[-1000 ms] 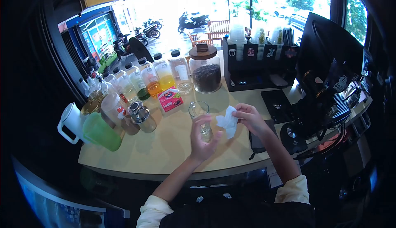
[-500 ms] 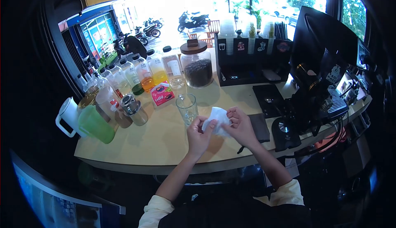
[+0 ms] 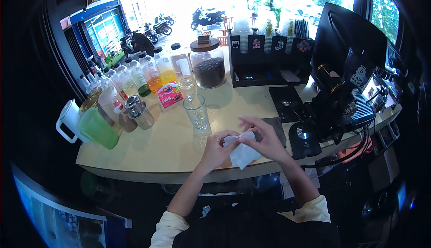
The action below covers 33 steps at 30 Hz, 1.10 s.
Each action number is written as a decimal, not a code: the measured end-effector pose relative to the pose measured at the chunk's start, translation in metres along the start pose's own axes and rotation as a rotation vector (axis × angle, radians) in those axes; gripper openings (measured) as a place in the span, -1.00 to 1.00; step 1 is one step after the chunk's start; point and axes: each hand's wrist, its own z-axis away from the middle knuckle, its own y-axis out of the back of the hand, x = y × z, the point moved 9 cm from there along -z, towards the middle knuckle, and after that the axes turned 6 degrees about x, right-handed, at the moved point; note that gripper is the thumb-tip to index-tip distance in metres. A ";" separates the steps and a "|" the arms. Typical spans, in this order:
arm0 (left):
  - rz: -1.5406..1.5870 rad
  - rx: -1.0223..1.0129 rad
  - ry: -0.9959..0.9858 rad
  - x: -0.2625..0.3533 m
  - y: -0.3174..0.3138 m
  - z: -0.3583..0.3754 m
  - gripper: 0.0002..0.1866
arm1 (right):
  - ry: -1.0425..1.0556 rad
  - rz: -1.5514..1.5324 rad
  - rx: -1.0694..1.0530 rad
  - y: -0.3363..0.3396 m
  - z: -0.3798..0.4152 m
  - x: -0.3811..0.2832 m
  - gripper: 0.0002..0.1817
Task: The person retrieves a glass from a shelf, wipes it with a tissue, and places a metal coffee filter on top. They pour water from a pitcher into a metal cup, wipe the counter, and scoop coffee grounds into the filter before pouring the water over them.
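Here left hand (image 3: 215,145), right hand (image 3: 265,140) pinch tissue (image 3: 242,151); wrists bent inward

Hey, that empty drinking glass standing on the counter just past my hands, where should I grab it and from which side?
Grip the glass around its mid wall, probably coming from the near side with the left hand. It stands upright with straight sides and no handle, and the counter is bare in front of it, while the pink packet and the bean jar crowd behind.
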 end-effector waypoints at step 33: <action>0.286 0.109 -0.001 0.010 -0.019 0.007 -0.80 | -0.040 0.057 -0.084 0.030 0.002 -0.002 -0.84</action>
